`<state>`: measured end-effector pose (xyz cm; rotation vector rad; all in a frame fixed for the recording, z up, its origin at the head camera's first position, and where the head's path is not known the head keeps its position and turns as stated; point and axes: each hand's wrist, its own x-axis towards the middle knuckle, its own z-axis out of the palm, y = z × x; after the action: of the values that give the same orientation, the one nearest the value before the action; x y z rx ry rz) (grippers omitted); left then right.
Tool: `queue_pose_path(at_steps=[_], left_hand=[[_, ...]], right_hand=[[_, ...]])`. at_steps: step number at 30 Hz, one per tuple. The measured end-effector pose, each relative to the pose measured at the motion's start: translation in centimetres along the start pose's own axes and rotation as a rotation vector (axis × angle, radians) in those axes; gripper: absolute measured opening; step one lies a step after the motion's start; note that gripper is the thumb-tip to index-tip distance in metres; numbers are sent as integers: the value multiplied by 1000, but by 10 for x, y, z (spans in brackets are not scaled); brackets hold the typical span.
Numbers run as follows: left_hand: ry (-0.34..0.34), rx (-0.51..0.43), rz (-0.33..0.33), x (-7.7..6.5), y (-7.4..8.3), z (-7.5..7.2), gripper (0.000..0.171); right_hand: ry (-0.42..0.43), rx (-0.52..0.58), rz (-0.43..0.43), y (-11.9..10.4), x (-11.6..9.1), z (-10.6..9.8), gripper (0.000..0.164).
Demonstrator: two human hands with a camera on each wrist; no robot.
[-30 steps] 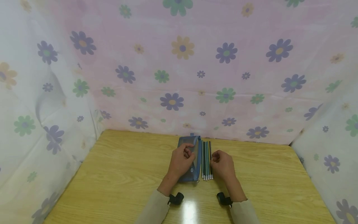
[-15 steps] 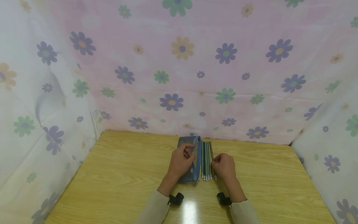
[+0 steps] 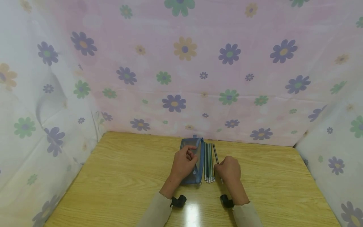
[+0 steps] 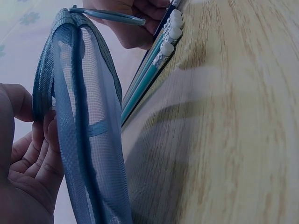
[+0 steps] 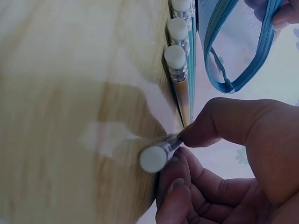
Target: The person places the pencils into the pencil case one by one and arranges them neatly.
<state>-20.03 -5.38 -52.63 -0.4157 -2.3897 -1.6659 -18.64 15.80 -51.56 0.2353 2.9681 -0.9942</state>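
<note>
A blue mesh zip pencil case [image 3: 190, 180] lies on the table, its zipper side facing the pencils. My left hand [image 3: 182, 162] is over it, thumb and fingers pinching the edge of its zipped opening; the right wrist view shows that opening [image 5: 268, 32] spread apart. Right of the case, several pencils [image 3: 209, 164] in green, dark and yellow lie side by side, white erasers toward me. My right hand [image 3: 229, 170] pinches a dark pencil [image 3: 216, 154] between thumb and fingers near its eraser end [image 5: 154, 158]. That pencil slants away from the row, its tip close to the others.
The wood-grain table [image 3: 127, 170] extends to both sides of the hands. A flowered cloth [image 3: 187, 75] hangs behind the table's back edge and along both sides. Black wrist cameras [image 3: 179, 201] sit under both wrists.
My right hand has pulled the dark pencil's eraser end rightward and slightly toward me, so it now stands apart from the row. My left hand and the pencil case have stayed put.
</note>
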Motion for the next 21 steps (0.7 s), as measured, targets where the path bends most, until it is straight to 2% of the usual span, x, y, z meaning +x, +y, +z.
queue_pose_path(at_steps=[11, 21], left_hand=[[-4, 5, 15, 0, -2, 1, 31], [-7, 10, -4, -1, -2, 1, 31]], right_hand=[[-19, -2, 20, -3, -1, -4, 45], [-45, 19, 10, -7, -3, -10, 45]])
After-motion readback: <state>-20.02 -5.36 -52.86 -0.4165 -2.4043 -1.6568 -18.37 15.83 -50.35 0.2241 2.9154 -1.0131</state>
